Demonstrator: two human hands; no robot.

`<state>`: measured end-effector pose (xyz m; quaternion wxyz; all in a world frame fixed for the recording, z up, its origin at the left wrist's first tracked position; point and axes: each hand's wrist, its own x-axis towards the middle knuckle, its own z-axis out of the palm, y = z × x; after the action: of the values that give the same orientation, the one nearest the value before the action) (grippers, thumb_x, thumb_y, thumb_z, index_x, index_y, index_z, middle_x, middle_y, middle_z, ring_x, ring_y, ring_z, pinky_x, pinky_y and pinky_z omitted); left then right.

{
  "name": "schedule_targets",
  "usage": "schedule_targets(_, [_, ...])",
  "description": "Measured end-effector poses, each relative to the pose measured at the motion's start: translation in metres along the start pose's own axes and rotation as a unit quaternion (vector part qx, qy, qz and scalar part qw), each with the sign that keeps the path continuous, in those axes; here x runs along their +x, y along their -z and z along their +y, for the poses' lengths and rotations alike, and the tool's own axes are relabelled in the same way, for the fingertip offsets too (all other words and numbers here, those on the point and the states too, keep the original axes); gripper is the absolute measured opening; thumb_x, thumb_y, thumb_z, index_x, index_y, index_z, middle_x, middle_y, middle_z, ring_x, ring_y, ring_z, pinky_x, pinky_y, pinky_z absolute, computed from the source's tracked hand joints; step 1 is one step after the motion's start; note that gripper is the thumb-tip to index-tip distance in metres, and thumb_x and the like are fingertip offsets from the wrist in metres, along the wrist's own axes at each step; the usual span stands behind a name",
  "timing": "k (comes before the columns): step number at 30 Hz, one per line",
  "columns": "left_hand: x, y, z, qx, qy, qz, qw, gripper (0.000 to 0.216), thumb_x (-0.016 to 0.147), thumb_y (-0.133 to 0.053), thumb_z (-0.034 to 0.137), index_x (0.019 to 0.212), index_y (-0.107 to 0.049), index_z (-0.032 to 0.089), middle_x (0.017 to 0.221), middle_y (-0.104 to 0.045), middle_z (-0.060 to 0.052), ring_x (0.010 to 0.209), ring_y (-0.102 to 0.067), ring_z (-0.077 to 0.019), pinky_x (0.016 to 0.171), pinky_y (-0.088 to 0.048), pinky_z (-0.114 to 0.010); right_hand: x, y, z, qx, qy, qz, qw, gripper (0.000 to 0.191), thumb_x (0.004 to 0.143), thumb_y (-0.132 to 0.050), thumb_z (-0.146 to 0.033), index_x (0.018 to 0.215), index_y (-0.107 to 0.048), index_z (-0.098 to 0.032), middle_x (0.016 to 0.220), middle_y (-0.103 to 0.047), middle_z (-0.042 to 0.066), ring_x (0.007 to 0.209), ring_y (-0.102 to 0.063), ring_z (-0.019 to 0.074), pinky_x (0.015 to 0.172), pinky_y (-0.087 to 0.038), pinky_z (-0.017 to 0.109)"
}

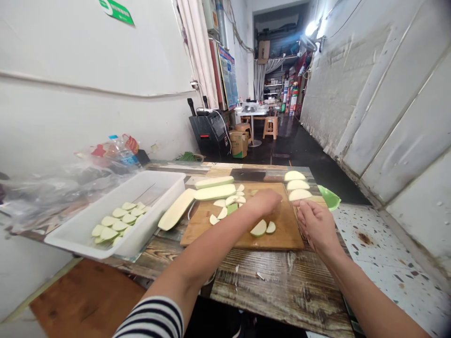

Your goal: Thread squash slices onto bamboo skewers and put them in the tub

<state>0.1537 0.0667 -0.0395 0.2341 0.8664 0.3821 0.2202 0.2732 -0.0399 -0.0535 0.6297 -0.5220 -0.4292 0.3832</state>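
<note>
My left hand [268, 201] reaches across the wooden cutting board [207, 230], fingers curled closed; what they hold, if anything, is hidden. My right hand [315, 225] is at the board's right edge, thumb and fingers pinched together, with whatever is between them too small to make out. Just beyond its fingertips, several pale green-rimmed half-round squash slices [299, 185] lie in a column. Two cut slices [259, 228] rest on the board below my left wrist. More cut pieces [231, 200] are scattered left of my forearm. Long halved squashes [214, 191] lie at the board's far left.
Left of the board stands a white plastic tray [165, 202] with rows of slices and thin sticks in it. Another squash half [176, 210] lies between tray and board. Plastic bags and a bottle [127, 155] sit at the far left. A green object [329, 198] is beyond the right edge.
</note>
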Motion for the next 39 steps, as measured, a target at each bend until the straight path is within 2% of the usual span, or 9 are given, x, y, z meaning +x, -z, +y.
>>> schedule_targets(3, [-0.007, 0.017, 0.000, -0.083, 0.005, 0.023, 0.996, 0.027, 0.051, -0.067, 0.008, 0.075, -0.068, 0.022, 0.055, -0.058, 0.000, 0.065, -0.058, -0.0182, 0.069, -0.044, -0.026, -0.001, 0.000, 0.000, 0.008, -0.011, -0.002, 1.000, 0.025, 0.078, -0.054, -0.040, 0.085, -0.058, -0.017, 0.043, -0.034, -0.009, 0.032, -0.025, 0.0051, 0.029, -0.018, 0.017])
schedule_targets(6, [-0.022, 0.025, -0.012, -0.254, 0.082, 0.034, 0.963, 0.033, 0.062, -0.063, 0.016, 0.095, -0.068, 0.020, 0.066, -0.064, -0.001, 0.059, -0.058, -0.0144, 0.065, -0.047, -0.026, -0.002, -0.001, 0.001, -0.006, -0.019, -0.013, 1.000, 0.026, 0.078, -0.053, -0.042, 0.083, -0.057, -0.017, 0.044, -0.033, -0.009, 0.033, -0.024, 0.0047, 0.030, -0.017, 0.017])
schedule_targets(10, [-0.043, 0.016, -0.027, -0.471, 0.148, 0.029, 0.869, 0.021, 0.063, -0.067, 0.015, 0.084, -0.068, 0.014, 0.084, -0.067, -0.008, 0.067, -0.062, -0.0156, 0.066, -0.051, -0.028, -0.005, -0.003, 0.008, -0.051, -0.013, -0.056, 0.997, 0.031, 0.079, -0.051, -0.047, 0.082, -0.058, -0.017, 0.046, -0.034, -0.008, 0.035, -0.025, 0.0047, 0.032, -0.019, 0.017])
schedule_targets(12, [-0.048, 0.011, -0.030, -0.550, 0.162, 0.084, 0.815, 0.019, 0.062, -0.068, 0.010, 0.080, -0.067, 0.013, 0.086, -0.067, -0.008, 0.073, -0.062, -0.0155, 0.070, -0.052, -0.028, -0.008, -0.005, 0.011, -0.070, -0.008, -0.082, 0.994, 0.033, 0.079, -0.049, -0.048, 0.083, -0.059, -0.017, 0.046, -0.033, -0.008, 0.035, -0.025, 0.0050, 0.033, -0.019, 0.018])
schedule_targets(15, [-0.050, 0.012, -0.034, -0.653, 0.198, 0.211, 0.700, 0.018, 0.066, -0.066, 0.004, 0.083, -0.064, 0.012, 0.086, -0.066, -0.007, 0.077, -0.063, -0.0140, 0.075, -0.052, -0.028, -0.016, -0.009, 0.010, -0.097, -0.010, -0.153, 0.983, 0.034, 0.080, -0.048, -0.048, 0.083, -0.060, -0.016, 0.047, -0.031, -0.008, 0.038, -0.024, 0.0059, 0.036, -0.019, 0.019])
schedule_targets(17, [-0.050, 0.015, -0.039, -0.697, 0.219, 0.246, 0.637, 0.018, 0.069, -0.064, 0.004, 0.085, -0.062, 0.011, 0.087, -0.066, -0.009, 0.077, -0.064, -0.0137, 0.076, -0.053, -0.028, -0.022, -0.013, 0.008, -0.130, -0.009, -0.201, 0.971, 0.033, 0.081, -0.047, -0.046, 0.080, -0.060, -0.015, 0.046, -0.031, -0.007, 0.040, -0.025, 0.0068, 0.039, -0.020, 0.020])
schedule_targets(22, [-0.052, 0.027, -0.050, -0.759, 0.240, 0.252, 0.550, 0.006, 0.075, -0.056, 0.002, 0.076, -0.058, 0.007, 0.082, -0.064, -0.011, 0.079, -0.064, -0.0158, 0.074, -0.054, -0.026, -0.031, -0.019, 0.010, -0.216, 0.028, -0.247, 0.944, 0.030, 0.083, -0.044, -0.041, 0.079, -0.060, -0.016, 0.049, -0.033, -0.005, 0.045, -0.028, 0.0087, 0.044, -0.023, 0.022])
schedule_targets(26, [-0.057, 0.038, -0.047, -0.760, 0.248, 0.277, 0.533, 0.005, 0.076, -0.056, 0.003, 0.077, -0.057, 0.008, 0.084, -0.064, -0.011, 0.078, -0.064, -0.0168, 0.068, -0.055, -0.025, -0.032, -0.020, 0.011, -0.227, 0.013, -0.248, 0.942, 0.030, 0.083, -0.043, -0.041, 0.081, -0.059, -0.016, 0.050, -0.032, -0.005, 0.046, -0.028, 0.0095, 0.044, -0.023, 0.023])
schedule_targets(39, [-0.060, 0.039, -0.047, -0.730, 0.229, 0.268, 0.585, 0.003, 0.076, -0.058, 0.008, 0.076, -0.055, 0.008, 0.084, -0.065, -0.012, 0.079, -0.066, -0.0189, 0.072, -0.055, -0.028, -0.032, -0.020, 0.005, -0.229, 0.000, -0.255, 0.940, 0.034, 0.083, -0.041, -0.044, 0.082, -0.059, -0.015, 0.049, -0.030, -0.006, 0.044, -0.027, 0.0091, 0.043, -0.022, 0.022])
